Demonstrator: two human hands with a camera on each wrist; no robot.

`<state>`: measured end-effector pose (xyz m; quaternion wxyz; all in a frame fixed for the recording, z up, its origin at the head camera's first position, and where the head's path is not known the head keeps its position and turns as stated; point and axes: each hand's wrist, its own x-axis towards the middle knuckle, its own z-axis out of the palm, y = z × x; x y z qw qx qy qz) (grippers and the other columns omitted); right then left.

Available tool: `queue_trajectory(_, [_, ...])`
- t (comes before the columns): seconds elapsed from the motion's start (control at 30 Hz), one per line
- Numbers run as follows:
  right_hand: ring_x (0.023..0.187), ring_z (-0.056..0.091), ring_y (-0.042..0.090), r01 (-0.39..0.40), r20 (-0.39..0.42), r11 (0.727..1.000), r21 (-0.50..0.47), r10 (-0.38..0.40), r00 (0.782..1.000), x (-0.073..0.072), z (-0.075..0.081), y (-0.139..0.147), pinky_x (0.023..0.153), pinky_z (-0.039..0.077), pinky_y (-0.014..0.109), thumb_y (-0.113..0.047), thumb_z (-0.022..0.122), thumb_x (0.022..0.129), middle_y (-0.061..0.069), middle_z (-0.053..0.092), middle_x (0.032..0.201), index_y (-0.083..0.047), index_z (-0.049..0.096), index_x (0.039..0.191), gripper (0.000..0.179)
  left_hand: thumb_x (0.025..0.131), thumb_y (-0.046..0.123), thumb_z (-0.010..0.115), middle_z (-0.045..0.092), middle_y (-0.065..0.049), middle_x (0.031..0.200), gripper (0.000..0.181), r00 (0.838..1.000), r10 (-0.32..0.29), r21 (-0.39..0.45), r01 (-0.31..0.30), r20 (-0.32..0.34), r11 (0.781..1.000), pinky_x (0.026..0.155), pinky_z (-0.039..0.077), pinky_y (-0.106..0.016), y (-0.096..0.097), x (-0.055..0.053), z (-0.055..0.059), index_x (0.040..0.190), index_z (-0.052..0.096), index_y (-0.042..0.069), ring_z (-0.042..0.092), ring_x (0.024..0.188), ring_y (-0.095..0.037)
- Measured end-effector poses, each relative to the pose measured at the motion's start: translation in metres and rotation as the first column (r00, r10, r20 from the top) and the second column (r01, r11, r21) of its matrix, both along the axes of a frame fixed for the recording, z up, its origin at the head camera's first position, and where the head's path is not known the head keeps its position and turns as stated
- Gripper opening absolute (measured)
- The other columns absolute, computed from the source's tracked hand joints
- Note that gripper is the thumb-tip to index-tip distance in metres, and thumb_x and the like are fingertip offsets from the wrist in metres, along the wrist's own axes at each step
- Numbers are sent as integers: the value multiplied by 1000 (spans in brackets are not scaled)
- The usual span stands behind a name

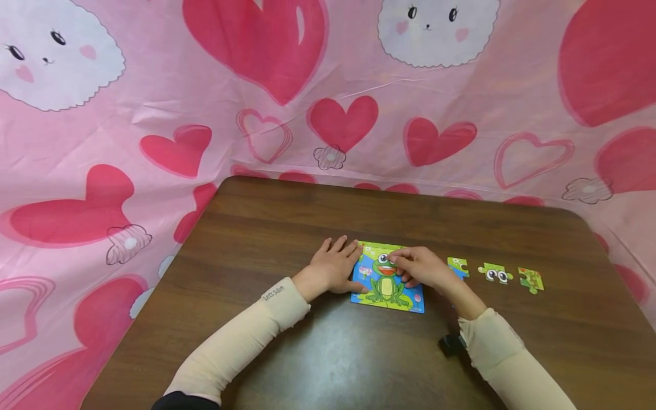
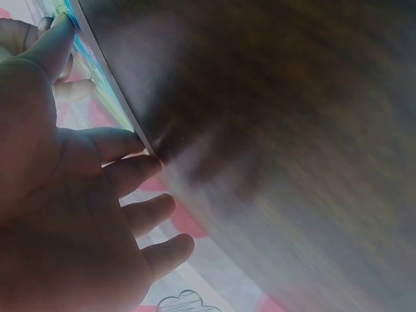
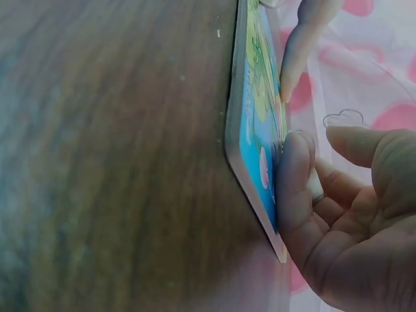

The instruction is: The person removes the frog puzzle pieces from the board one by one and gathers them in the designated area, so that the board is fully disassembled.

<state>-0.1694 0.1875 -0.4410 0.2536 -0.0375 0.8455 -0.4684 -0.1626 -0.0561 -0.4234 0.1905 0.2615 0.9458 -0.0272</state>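
A square frog puzzle (image 1: 386, 290) lies on the wooden table, its picture facing up. My left hand (image 1: 333, 267) is spread flat at its left side, fingertips at the upper corner and thumb on the lower left edge. In the left wrist view, the fingers of that hand (image 2: 71, 188) are parted, with nothing between them. Bent fingers of my right hand (image 1: 422, 266) touch the puzzle near the frog's eyes, covering its upper right part. From the right wrist, my right hand (image 3: 351, 214) shows curled fingers against the picture; I cannot tell whether they pinch a piece.
Right of the puzzle lie loose jigsaw pieces: a green and blue one (image 1: 458, 266), one with two eyes (image 1: 495, 274) and a green and brown one (image 1: 531, 280). A small black device (image 1: 451, 345) sits at my right wrist. Behind the table (image 1: 307, 205) hangs a pink heart-patterned cloth (image 1: 359, 74).
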Motion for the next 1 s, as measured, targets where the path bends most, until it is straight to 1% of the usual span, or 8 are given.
queue_trajectory(0.17, [66,57,16,6,-1,1000,1,-6,1000,0,1,-1,62,60,30,-32,55,106,7,62,88,-2,63,135,43,89,76,54,15,2,172,100,1000,2,8,-2,1,1000,129,10,-50,1,0,1,164,17,22,8,160,-26])
queue_trajectory(0.4, [66,57,16,39,25,999,-5,-39,999,0,2,-2,62,60,30,-32,56,105,7,62,87,-2,64,134,43,88,76,54,15,2,172,101,1000,5,8,-5,7,1000,129,10,-50,1,0,1,164,17,22,8,160,-26])
queue_trajectory(0.63, [75,63,18,56,26,997,-45,-55,998,0,2,-1,65,61,32,-34,56,105,11,63,103,-5,63,134,42,88,77,54,15,2,172,101,1000,4,1,-4,-2,1000,129,11,-50,1,-1,1,164,16,22,8,160,-25])
queue_trajectory(0.73, [77,63,19,49,13,997,-57,-48,999,-1,0,0,64,61,33,-30,58,104,12,64,106,-5,63,132,38,88,77,54,15,2,172,101,1000,6,4,-6,1,1000,129,11,-50,1,-1,1,164,16,22,8,160,-26])
queue_trajectory(0.9, [75,61,19,37,-17,996,-80,-39,999,1,-3,0,61,59,32,-16,63,101,11,69,99,-3,62,128,31,89,76,54,15,1,172,100,1000,4,16,-4,10,1000,128,12,-50,1,0,1,164,17,22,10,160,-26])
queue_trajectory(1.0, [74,61,19,37,-26,995,-91,-39,999,1,-3,-1,60,58,33,-13,63,100,10,72,98,-3,62,127,29,89,76,54,14,1,172,100,1000,7,17,-7,14,1000,128,13,-50,0,0,1,164,17,22,10,160,-26])
